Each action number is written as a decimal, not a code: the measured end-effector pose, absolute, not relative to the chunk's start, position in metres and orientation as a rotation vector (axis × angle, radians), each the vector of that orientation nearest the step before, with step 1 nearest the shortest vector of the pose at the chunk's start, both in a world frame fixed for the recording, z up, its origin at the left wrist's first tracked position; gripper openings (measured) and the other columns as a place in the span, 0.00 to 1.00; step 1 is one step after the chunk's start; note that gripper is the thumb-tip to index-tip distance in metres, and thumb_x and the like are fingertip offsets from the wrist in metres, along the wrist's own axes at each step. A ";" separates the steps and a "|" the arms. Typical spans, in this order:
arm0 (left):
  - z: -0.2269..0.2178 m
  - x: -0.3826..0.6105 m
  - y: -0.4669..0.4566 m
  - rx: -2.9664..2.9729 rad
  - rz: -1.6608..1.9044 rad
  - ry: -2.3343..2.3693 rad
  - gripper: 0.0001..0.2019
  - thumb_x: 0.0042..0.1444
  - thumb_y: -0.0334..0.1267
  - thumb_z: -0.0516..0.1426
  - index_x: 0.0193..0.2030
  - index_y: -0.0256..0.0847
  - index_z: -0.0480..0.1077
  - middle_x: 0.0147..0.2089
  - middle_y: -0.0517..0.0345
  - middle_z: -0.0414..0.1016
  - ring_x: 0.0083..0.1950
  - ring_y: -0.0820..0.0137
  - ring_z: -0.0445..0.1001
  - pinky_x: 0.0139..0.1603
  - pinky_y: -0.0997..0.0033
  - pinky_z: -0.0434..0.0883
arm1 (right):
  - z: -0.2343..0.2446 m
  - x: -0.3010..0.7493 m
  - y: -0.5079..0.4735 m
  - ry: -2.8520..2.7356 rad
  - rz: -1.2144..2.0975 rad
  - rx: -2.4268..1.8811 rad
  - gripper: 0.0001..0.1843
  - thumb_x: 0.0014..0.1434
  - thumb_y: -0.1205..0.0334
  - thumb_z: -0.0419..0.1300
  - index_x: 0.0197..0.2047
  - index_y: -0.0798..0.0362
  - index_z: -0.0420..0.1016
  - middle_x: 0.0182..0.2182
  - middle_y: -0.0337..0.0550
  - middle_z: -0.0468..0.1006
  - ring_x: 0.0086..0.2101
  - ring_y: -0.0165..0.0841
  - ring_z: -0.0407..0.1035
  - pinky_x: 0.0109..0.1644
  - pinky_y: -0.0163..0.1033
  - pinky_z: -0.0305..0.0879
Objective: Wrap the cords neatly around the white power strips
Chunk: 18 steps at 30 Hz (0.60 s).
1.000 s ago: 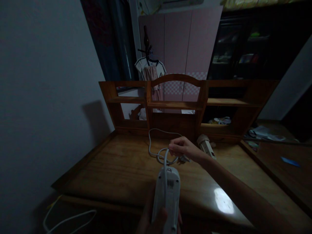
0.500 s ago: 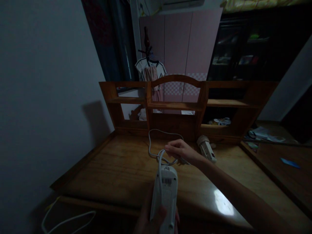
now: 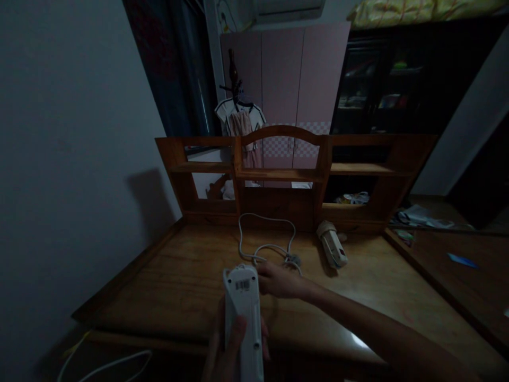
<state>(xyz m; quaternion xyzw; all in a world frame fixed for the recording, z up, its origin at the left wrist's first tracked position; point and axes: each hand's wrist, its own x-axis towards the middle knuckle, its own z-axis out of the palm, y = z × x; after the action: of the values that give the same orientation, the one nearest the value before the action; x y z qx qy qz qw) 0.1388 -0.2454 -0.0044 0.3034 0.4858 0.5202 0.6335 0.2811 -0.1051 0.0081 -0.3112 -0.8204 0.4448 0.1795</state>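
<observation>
My left hand (image 3: 228, 345) is wrapped round a white power strip (image 3: 243, 307), thumb across its underside, which faces me with a barcode label near the far end. The strip's grey-white cord runs round its far end and along its left edge. At the right of that end, my right hand (image 3: 278, 280) pinches the cord; the fingertips are partly hidden by the strip. The rest of the cord (image 3: 274, 218) lies looped on the wooden desk (image 3: 178, 276), with its grey plug (image 3: 293, 260) just beyond my right hand.
A second white power strip (image 3: 334, 246), its cord bundled at one end, lies on the desk's right. A wooden shelf unit (image 3: 280, 173) lines the back edge. Another white cord (image 3: 115, 361) hangs at the lower left. A wall (image 3: 79, 159) borders the left side.
My right hand has come down and nearer to the strip's far end, drawing the cord round it. The strip, in my left hand, has shifted left in view.
</observation>
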 end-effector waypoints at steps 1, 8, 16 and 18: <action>-0.004 0.139 -0.246 0.681 1.177 1.114 0.34 0.47 0.63 0.60 0.56 0.41 0.69 0.28 0.51 0.78 0.27 0.62 0.76 0.26 0.69 0.70 | 0.004 0.278 -0.109 -2.356 1.232 -0.872 0.16 0.63 0.59 0.52 0.24 0.56 0.66 0.20 0.35 0.66 0.21 0.23 0.59 0.23 0.28 0.52; 0.005 0.125 -0.246 0.669 1.225 1.167 0.36 0.48 0.64 0.58 0.55 0.37 0.69 0.25 0.53 0.75 0.24 0.66 0.73 0.25 0.72 0.69 | 0.019 0.276 -0.115 -2.099 0.850 -0.871 0.22 0.68 0.51 0.46 0.29 0.54 0.69 0.23 0.37 0.67 0.27 0.27 0.62 0.31 0.32 0.54; 0.008 0.132 -0.254 0.699 1.206 1.202 0.44 0.49 0.59 0.61 0.68 0.40 0.51 0.29 0.54 0.77 0.22 0.67 0.73 0.22 0.73 0.67 | 0.036 0.291 -0.110 -1.833 0.766 -0.902 0.21 0.67 0.47 0.47 0.30 0.53 0.66 0.24 0.35 0.64 0.25 0.27 0.58 0.29 0.32 0.50; 0.008 0.134 -0.254 0.726 1.203 1.198 0.46 0.50 0.59 0.60 0.69 0.42 0.46 0.31 0.54 0.78 0.23 0.66 0.74 0.22 0.72 0.68 | 0.036 0.295 -0.109 -1.779 0.751 -0.901 0.20 0.67 0.48 0.47 0.30 0.53 0.65 0.24 0.35 0.64 0.25 0.27 0.57 0.29 0.32 0.51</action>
<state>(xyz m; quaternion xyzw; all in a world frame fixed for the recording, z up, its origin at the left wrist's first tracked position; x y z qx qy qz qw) 0.1343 -0.2539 0.0081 0.3135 0.5176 0.5198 0.6030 0.2945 -0.1094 0.0363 -0.3701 -0.7306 0.3084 0.4839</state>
